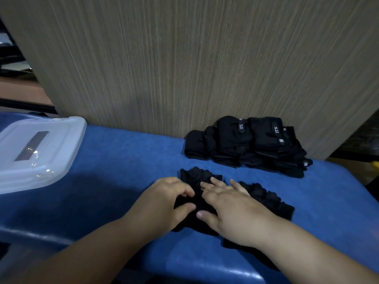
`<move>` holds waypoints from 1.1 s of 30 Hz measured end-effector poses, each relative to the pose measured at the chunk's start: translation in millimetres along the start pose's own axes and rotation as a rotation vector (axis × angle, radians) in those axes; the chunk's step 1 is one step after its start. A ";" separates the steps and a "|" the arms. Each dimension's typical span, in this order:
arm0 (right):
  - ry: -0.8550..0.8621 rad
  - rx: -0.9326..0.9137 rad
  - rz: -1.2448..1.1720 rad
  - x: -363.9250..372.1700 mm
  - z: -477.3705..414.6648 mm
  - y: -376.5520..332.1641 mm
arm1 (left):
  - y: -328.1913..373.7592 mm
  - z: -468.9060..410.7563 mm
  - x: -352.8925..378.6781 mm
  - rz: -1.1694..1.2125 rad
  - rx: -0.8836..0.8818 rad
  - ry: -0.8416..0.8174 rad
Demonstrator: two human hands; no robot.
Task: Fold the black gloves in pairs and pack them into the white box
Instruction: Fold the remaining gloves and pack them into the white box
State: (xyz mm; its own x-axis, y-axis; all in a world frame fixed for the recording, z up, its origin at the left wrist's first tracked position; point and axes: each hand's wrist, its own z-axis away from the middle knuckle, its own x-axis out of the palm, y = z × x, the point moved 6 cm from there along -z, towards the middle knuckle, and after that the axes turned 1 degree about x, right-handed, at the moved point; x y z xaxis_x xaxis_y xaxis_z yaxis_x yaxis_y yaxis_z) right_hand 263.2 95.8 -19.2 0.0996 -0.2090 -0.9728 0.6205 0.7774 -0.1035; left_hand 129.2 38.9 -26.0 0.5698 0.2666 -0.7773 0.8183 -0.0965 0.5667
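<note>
Fig. Pairing step at the blue padded desk. Your left grip had its thumb and fingers curled, pinching the fabric of a black glove that lay with its long axis running away from you, finger ends toward the wood-grain panel. Your right grip lay with fingers straight, holding nothing, and pressed flat across that glove and a second glove just beside it on the right. The fold appeared under way rather than finished. The white box, seemingly lidded, stood well apart to the left, so your left grip was the nearer one for packing. A pile of black gloves, apparently folded, rested against the panel beyond your right grip. The room past the panel was dim.
</note>
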 end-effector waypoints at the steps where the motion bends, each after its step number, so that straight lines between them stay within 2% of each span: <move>1: 0.003 -0.009 -0.006 -1.6 0.6 0.8 | 0.4 -0.6 1.5 -0.001 0.039 -0.001; 5: 0.072 -0.012 -0.086 -16.5 4.7 16.2 | 2.4 -3.1 11.0 -0.036 0.103 -0.087; 9: 0.195 0.171 -0.169 -41.1 16.6 56.9 | 6.0 -2.3 14.0 -0.103 0.129 -0.131; 11: 0.139 0.302 -0.210 -44.8 25.6 81.0 | 6.7 -0.7 14.9 -0.134 0.127 -0.147; 14: -0.040 0.488 -0.191 -38.8 39.8 111.5 | 6.4 1.1 16.9 -0.166 0.121 -0.163; 18: -0.151 0.616 -0.257 -31.2 49.3 131.6 | 10.5 1.7 17.2 -0.168 0.141 -0.132; 22: -0.183 0.643 -0.359 -23.1 46.9 133.4 | 17.9 0.8 17.4 -0.170 0.185 -0.098; 26: -0.139 0.651 -0.283 -22.0 40.0 134.0 | 22.6 -0.1 16.8 -0.150 0.218 -0.064; 30: -0.143 0.578 -0.197 -23.7 34.0 128.7 | 24.2 -0.5 18.7 -0.111 0.232 -0.084; 33: -0.040 0.544 -0.344 -26.7 33.3 132.0 | 25.4 -0.5 17.6 -0.097 0.214 -0.104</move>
State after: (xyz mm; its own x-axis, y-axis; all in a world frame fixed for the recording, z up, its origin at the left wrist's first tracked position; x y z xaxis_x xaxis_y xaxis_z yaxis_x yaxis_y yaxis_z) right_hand 368.3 184.3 0.1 -0.1533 -0.4230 -0.8931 0.9269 0.2519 -0.2784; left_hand 159.9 41.7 -25.2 0.4835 0.1852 -0.8555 0.8606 -0.2792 0.4260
